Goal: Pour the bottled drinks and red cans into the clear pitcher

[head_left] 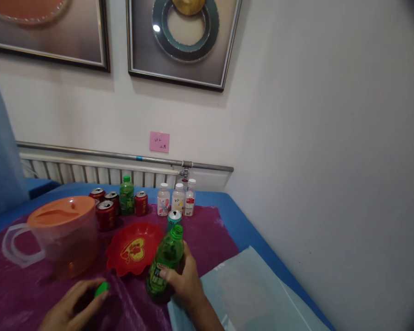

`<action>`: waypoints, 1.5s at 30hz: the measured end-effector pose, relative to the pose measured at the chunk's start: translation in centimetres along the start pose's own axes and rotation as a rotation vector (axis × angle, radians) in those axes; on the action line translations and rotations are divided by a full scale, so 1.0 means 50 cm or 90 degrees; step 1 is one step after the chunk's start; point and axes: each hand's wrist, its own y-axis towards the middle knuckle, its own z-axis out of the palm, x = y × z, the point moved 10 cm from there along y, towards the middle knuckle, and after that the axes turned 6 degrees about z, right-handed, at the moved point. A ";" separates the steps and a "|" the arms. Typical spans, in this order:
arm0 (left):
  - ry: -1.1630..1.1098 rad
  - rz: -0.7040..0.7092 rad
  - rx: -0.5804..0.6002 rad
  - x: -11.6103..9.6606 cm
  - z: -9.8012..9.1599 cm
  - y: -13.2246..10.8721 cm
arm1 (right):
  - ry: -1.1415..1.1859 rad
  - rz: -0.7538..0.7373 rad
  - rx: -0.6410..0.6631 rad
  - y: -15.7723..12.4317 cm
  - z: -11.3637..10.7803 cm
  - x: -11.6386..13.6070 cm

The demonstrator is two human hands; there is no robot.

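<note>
Gripping the tilted, uncapped bottle (pixel 169 253) beside the red dish (pixel 117 241), the right hand (pixel 186 278) is holding its middle, likely the surest place on slippery, squeezable plastic. The left hand (pixel 71 304) is pinching a cap (pixel 102 288). Bottle fill, hence weight, is not showing clearly; the lidded pitcher (pixel 69 241) is showing amber low down.

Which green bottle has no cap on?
The bottle in the right hand: its mouth is open, while the other bottle, standing among red cans, wears a green cap.
</note>
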 end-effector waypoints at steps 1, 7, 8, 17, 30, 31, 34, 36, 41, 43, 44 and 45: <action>-0.029 0.007 -0.006 -0.042 -0.002 0.002 | -0.004 -0.002 0.011 -0.003 0.005 0.000; -0.107 0.124 0.034 -0.320 0.021 0.013 | -0.129 -0.018 0.051 -0.019 0.041 0.016; -0.112 0.147 0.048 -0.349 0.032 0.014 | -0.153 -0.026 0.051 -0.020 0.043 0.019; -0.041 0.223 0.141 -0.402 0.081 0.026 | -0.286 -0.057 0.051 -0.015 0.040 -0.001; 0.202 0.319 0.196 -0.454 0.092 0.050 | -0.319 -0.079 0.042 -0.013 0.044 0.004; 0.215 0.315 0.205 -0.454 0.095 0.053 | -0.322 -0.081 0.043 -0.013 0.045 0.005; 0.243 0.297 0.225 -0.454 0.103 0.060 | -0.327 -0.076 0.040 -0.013 0.045 0.007; 0.269 0.290 0.237 -0.457 0.108 0.062 | -0.326 -0.072 0.040 -0.013 0.046 0.007; 0.365 0.306 0.283 -0.474 0.126 0.068 | -0.315 -0.075 0.045 -0.011 0.048 0.009; 0.395 0.309 0.305 -0.480 0.133 0.070 | -0.310 -0.067 0.052 -0.010 0.048 0.007; 0.404 0.308 0.314 -0.483 0.136 0.071 | -0.309 -0.062 0.054 -0.009 0.048 0.005; 0.409 0.304 0.320 -0.485 0.137 0.072 | -0.308 -0.060 0.055 -0.009 0.048 0.005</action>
